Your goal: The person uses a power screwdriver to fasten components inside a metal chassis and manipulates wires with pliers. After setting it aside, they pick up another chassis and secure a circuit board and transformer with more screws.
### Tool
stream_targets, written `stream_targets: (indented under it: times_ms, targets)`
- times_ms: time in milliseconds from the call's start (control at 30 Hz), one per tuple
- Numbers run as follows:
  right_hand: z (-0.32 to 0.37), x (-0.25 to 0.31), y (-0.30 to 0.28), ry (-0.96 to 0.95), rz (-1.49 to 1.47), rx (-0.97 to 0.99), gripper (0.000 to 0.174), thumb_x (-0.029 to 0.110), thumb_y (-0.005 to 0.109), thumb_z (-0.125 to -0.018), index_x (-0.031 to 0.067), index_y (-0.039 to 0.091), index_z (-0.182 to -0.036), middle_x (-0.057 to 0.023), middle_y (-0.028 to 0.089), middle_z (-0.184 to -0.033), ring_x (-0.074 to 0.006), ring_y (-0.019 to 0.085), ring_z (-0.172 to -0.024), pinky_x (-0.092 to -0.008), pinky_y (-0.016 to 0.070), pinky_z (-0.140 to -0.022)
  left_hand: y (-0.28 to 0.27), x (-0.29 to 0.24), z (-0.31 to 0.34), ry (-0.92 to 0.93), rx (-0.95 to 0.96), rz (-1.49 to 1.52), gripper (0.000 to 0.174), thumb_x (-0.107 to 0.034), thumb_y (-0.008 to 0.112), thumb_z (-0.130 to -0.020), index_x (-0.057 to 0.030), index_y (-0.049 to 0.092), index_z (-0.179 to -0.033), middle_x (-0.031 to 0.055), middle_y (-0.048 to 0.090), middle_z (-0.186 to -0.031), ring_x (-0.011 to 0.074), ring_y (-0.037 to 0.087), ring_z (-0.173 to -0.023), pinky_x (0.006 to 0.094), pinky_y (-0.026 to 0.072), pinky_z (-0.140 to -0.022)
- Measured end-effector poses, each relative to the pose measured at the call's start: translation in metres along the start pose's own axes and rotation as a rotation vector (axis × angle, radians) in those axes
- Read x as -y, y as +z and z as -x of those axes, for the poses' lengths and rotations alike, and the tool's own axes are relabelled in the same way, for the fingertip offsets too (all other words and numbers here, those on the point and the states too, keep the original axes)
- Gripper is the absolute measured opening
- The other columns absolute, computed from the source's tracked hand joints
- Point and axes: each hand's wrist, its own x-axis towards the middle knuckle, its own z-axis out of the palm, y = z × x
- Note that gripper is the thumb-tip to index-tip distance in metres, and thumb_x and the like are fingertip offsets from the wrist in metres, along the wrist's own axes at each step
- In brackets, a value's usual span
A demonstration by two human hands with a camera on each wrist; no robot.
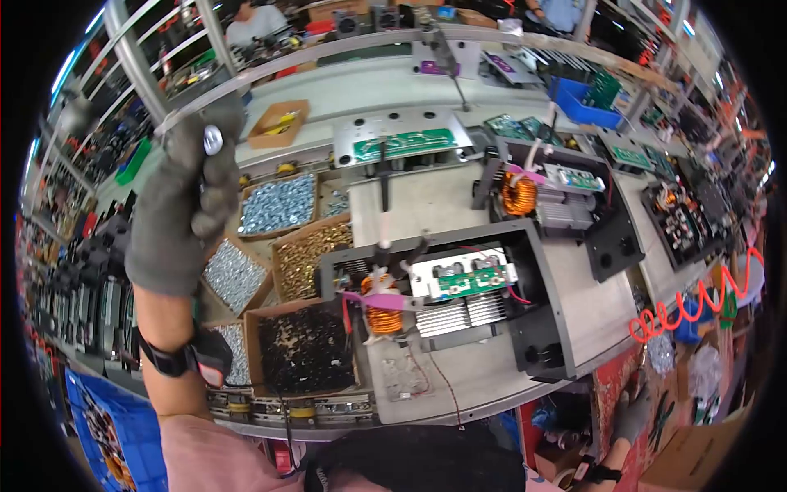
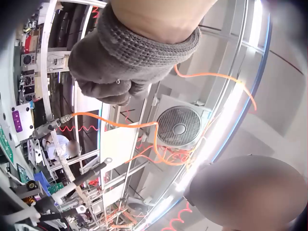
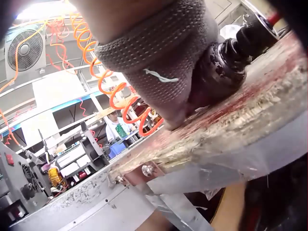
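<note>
My left hand, in a grey glove, is raised at the left above the parts boxes. Its fingers are curled, with a small shiny metal piece held at the fingertips. The left wrist view shows the same gloved hand curled, the piece itself hard to make out. Down at the lower right, my right hand is low over a worn red board. In the right wrist view the gloved hand grips a dark, round-bodied tool lying on the board; its fingertips are partly hidden.
Boxes of silver screws, brass parts and black screws stand at the left. An open black housing with a copper coil sits centrally, another housing behind it. A red coiled hose hangs at right.
</note>
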Motion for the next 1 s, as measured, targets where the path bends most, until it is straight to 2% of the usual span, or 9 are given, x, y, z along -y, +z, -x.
stream_targets:
  times_ms: [133,200,267,333,400,467,533,667,1000]
  targets:
    - [0.004,-0.008,-0.002,-0.044,-0.175,-0.056,0.047,0.026,0.059,-0.086,0.0050,0.047,-0.127,-0.0207,0.060,-0.102,-0.0348,0.061,-0.093,-0.0424,0.0482,-0.079,-0.008,0.007,0.073,-0.173,-0.051,-0.128,0.050,-0.040,0.068,-0.083,-0.0038,0.054,-0.114,0.0032,0.058,-0.081,0.0016,0.041,-0.050,0.0133,0.0248,-0.039]
    - [0.001,-0.004,-0.028,0.051,-0.987,0.227,0.037,0.030,0.058,-0.089,0.0041,0.051,-0.115,-0.0097,0.059,-0.089,-0.0187,0.059,-0.071,-0.0315,0.0485,-0.065,-0.003,0.018,0.094,-0.282,0.087,-0.177,0.040,-0.029,0.066,-0.085,-0.0035,0.053,-0.114,0.0089,0.065,-0.089,0.0027,0.044,-0.050,0.0148,0.0285,-0.040]
    - [0.024,0.046,-0.084,0.131,-1.192,0.087,0.036,0.039,0.055,-0.091,0.0059,0.053,-0.106,-0.0007,0.052,-0.079,-0.0104,0.050,-0.058,-0.0235,0.0429,-0.056,0.018,0.032,0.108,-0.406,0.109,-0.050,0.049,-0.034,0.068,-0.082,-0.0036,0.052,-0.118,0.0091,0.065,-0.086,0.0026,0.042,-0.044,0.0178,0.0272,-0.035]
    - [0.024,0.055,-0.113,0.128,-1.549,0.109,0.044,0.041,0.053,-0.092,0.0039,0.050,-0.116,-0.0045,0.059,-0.093,-0.0128,0.055,-0.070,-0.0262,0.0453,-0.064,0.032,0.046,0.113,-0.485,0.222,0.020,0.042,-0.028,0.066,-0.085,-0.0037,0.053,-0.116,0.0104,0.067,-0.090,0.0030,0.044,-0.047,0.0175,0.0306,-0.038]
    - [0.053,0.132,-0.157,0.014,-1.766,-0.361,0.056,0.042,0.054,-0.091,0.0011,0.043,-0.127,-0.0107,0.057,-0.117,-0.0164,0.057,-0.087,-0.0313,0.0457,-0.075,0.049,0.059,0.109,-0.572,0.277,-0.011,0.036,-0.025,0.063,-0.087,-0.0037,0.054,-0.116,0.0092,0.067,-0.089,0.0032,0.045,-0.049,0.0172,0.0327,-0.040]
    - [0.068,0.173,-0.183,-0.206,-1.992,-0.291,0.064,0.041,0.055,-0.089,0.0002,0.036,-0.135,-0.0141,0.048,-0.133,-0.0206,0.053,-0.098,-0.0332,0.0423,-0.083,0.064,0.077,0.105,-0.658,0.344,-0.045,0.031,-0.022,0.059,-0.090,-0.0037,0.054,-0.115,0.0080,0.066,-0.087,0.0033,0.046,-0.052,0.0169,0.0348,-0.043]
    - [0.080,0.215,-0.194,-0.521,-2.118,-0.233,0.060,0.038,0.062,-0.087,0.0008,0.039,-0.128,-0.0113,0.050,-0.114,-0.0196,0.054,-0.095,-0.0269,0.0439,-0.073,0.076,0.098,0.102,-0.682,0.435,-0.211,0.024,-0.019,0.053,-0.094,-0.0047,0.057,-0.112,0.0064,0.065,-0.089,0.0055,0.047,-0.054,0.0215,0.0408,-0.046]
    - [0.092,0.275,-0.199,-1.141,-2.362,0.419,0.047,0.027,0.071,-0.080,0.0065,0.041,-0.109,-0.0059,0.041,-0.096,-0.0155,0.041,-0.077,-0.0304,0.0403,-0.069,0.085,0.121,0.107,-0.702,0.242,0.154,0.029,-0.025,0.048,-0.097,-0.0012,0.055,-0.112,0.0066,0.063,-0.089,0.0036,0.044,-0.052,0.0178,0.0344,-0.043]
    - [0.135,0.331,-0.208,-1.112,-2.155,0.328,0.039,0.023,0.075,-0.078,0.0129,0.039,-0.087,-0.0022,0.035,-0.082,-0.0134,0.042,-0.065,-0.0269,0.0395,-0.052,0.084,0.124,0.105,-0.762,0.165,0.161,0.034,-0.036,0.045,-0.099,-0.0043,0.059,-0.096,0.0000,0.056,-0.072,0.0023,0.040,-0.048,0.0187,0.0305,-0.040]
